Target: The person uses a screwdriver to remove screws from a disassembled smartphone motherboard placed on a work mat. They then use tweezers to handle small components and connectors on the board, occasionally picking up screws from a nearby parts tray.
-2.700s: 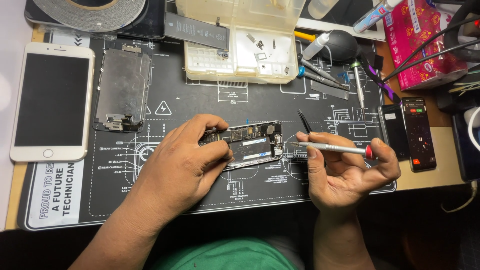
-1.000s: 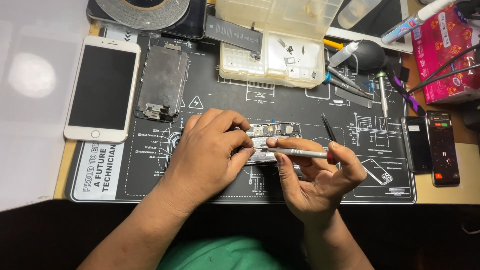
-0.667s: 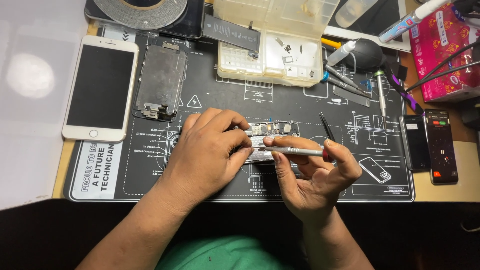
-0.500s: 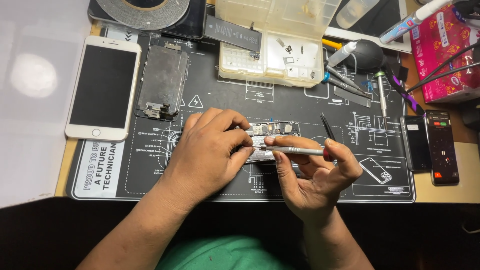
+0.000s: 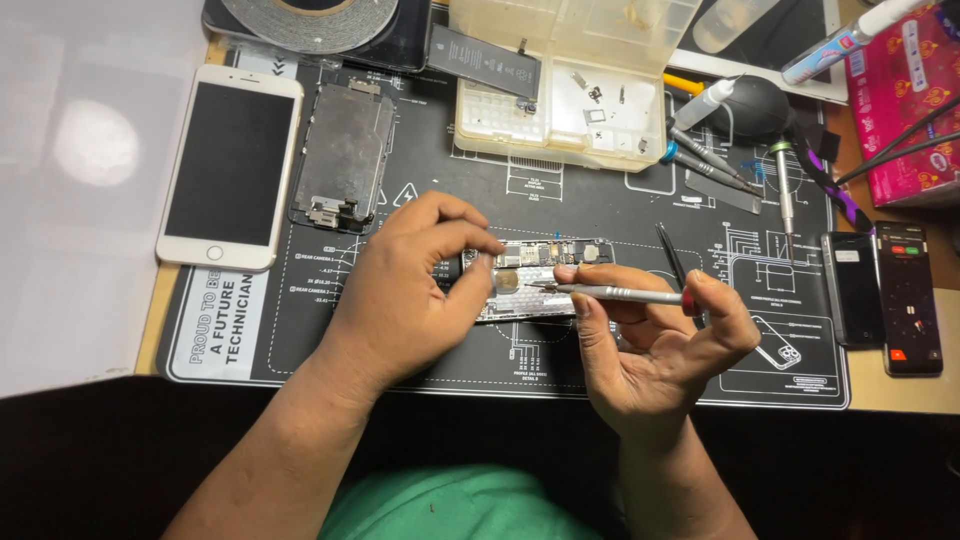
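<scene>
1. Head view: left hand (image 5: 405, 290) pinches the opened phone body (image 5: 535, 278) flat on the black repair mat (image 5: 600, 200) (mid-worktop).
2. Right hand (image 5: 655, 345) grips a slim screwdriver (image 5: 615, 293), tip on the board: screw work, I'd judge.
3. Next calls for steady, upright pressure.

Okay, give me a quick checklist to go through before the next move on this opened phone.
1. Left hand steadying the opened phone on the black mat: ok.
2. Right hand gripping the screwdriver: ok.
3. Screwdriver tip seated on a screw: cannot tell, too small.
4. Parts box open and close by for loose screws: ok.
5. White phone and metal plate lying apart from the hands: ok.
</scene>
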